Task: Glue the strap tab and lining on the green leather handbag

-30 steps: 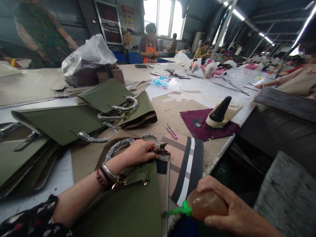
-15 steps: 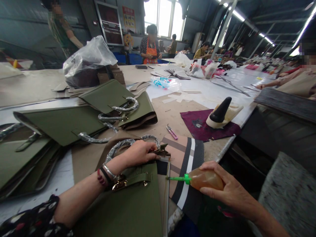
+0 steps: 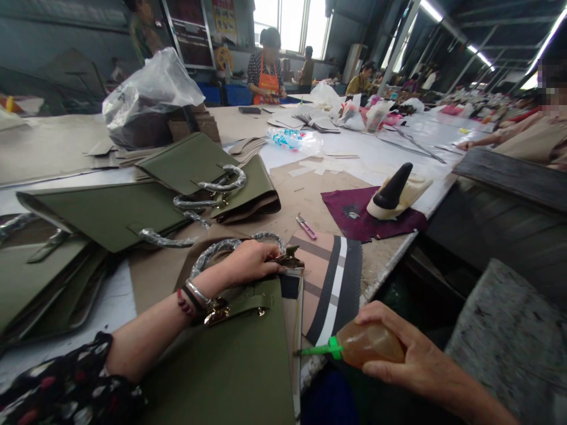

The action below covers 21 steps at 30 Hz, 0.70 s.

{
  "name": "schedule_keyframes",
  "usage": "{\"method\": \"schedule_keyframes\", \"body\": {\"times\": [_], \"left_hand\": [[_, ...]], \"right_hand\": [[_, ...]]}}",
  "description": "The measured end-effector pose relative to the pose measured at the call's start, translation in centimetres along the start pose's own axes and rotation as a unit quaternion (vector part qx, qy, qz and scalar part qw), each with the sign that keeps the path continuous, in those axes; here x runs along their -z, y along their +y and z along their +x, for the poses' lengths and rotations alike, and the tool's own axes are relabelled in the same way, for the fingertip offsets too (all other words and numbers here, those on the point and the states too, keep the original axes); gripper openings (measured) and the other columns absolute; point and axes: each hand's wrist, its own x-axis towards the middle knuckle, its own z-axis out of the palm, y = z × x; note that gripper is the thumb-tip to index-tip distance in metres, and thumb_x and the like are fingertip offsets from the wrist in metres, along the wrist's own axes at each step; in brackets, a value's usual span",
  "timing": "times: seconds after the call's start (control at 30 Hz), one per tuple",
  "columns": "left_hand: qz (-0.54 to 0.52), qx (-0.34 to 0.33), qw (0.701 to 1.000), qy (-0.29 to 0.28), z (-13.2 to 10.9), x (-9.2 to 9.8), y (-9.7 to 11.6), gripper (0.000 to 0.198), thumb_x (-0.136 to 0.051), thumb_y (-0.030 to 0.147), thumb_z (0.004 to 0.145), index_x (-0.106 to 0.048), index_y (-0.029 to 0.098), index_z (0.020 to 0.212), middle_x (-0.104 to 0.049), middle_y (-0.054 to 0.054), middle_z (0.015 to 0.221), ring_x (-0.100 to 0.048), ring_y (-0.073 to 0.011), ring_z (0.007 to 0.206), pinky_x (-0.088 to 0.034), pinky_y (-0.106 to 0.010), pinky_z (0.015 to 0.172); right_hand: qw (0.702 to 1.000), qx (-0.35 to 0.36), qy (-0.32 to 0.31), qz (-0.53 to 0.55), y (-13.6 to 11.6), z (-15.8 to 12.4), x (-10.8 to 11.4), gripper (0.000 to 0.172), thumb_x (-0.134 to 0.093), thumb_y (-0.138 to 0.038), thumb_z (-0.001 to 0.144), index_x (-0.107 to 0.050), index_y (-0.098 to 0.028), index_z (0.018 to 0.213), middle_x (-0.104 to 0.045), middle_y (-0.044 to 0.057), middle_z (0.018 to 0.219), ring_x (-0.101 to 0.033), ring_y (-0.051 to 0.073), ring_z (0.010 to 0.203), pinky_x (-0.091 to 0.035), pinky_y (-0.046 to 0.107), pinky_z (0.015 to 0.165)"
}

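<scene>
A green bag (image 3: 221, 366) lies in front of me, its handle (image 3: 208, 260) wrapped in clear plastic. My left hand (image 3: 257, 260) pinches a folded green flap (image 3: 290, 258) at the bag's top right corner. In my right hand (image 3: 398, 348) is a squeeze bottle (image 3: 370, 343) of amber liquid, tilted toward the left. Its green nozzle (image 3: 316, 350) has its tip at the bag's open right edge (image 3: 297, 330). Right of the bag lies a striped piece (image 3: 328, 277) in pink, black and white.
Several green bags (image 3: 110, 209) lie at the left. Small pink snips (image 3: 306, 226) rest beyond the striped piece. A black cone (image 3: 393, 188) in a pale holder stands on purple cloth (image 3: 343, 215). Another person's hand (image 3: 465, 145) is at the far right.
My right hand has moved the bottle toward me, and the nozzle tip is lower along the bag's edge. My left hand still grips the flap. The whole view has shifted slightly.
</scene>
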Motion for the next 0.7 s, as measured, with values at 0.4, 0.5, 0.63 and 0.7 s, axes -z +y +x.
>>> {"method": "schedule_keyframes", "body": {"times": [0.4,0.5,0.63,0.7], "left_hand": [[0.098,-0.071,0.993,0.005,-1.3,-0.9,0.4,0.020,-0.048,0.029,0.082,-0.055,0.021,0.099,-0.061,-0.001,0.074,-0.056,-0.0167,0.065,-0.036,-0.025,0.059],[0.134,-0.094,0.986,0.013,-1.9,-1.7,0.5,0.023,-0.045,0.023,0.083,-0.053,0.019,0.104,-0.063,-0.004,0.084,-0.060,-0.0206,0.076,-0.042,-0.029,0.066],[0.180,-0.098,0.978,0.046,-2.3,-2.4,0.3,0.022,-0.040,0.013,0.082,-0.053,0.013,0.099,-0.063,-0.008,0.083,-0.061,-0.0223,0.076,-0.047,-0.032,0.067],[0.202,-0.105,0.971,0.069,-2.6,-2.1,0.3,0.021,-0.041,0.010,0.080,-0.053,0.013,0.097,-0.064,-0.007,0.083,-0.062,-0.0213,0.075,-0.048,-0.031,0.067]], "right_hand": [[0.988,-0.101,-0.065,0.100,-0.2,-2.9,-1.3,0.043,-0.065,-0.038,0.065,-0.048,-0.023,0.102,-0.054,0.001,0.095,-0.055,0.017,0.079,-0.046,0.023,0.067],[0.973,-0.140,-0.066,0.174,0.7,-3.5,-1.9,0.052,-0.065,-0.046,0.065,-0.042,-0.022,0.105,-0.056,0.002,0.090,-0.053,0.017,0.076,-0.043,0.024,0.063],[0.959,-0.149,-0.019,0.239,1.4,-4.4,-2.7,0.059,-0.067,-0.051,0.062,-0.040,-0.022,0.105,-0.057,0.003,0.091,-0.054,0.018,0.077,-0.042,0.025,0.064],[0.954,-0.147,0.007,0.263,1.2,-4.9,-3.0,0.060,-0.067,-0.052,0.061,-0.040,-0.022,0.105,-0.058,0.004,0.094,-0.055,0.020,0.080,-0.043,0.026,0.066]]}}
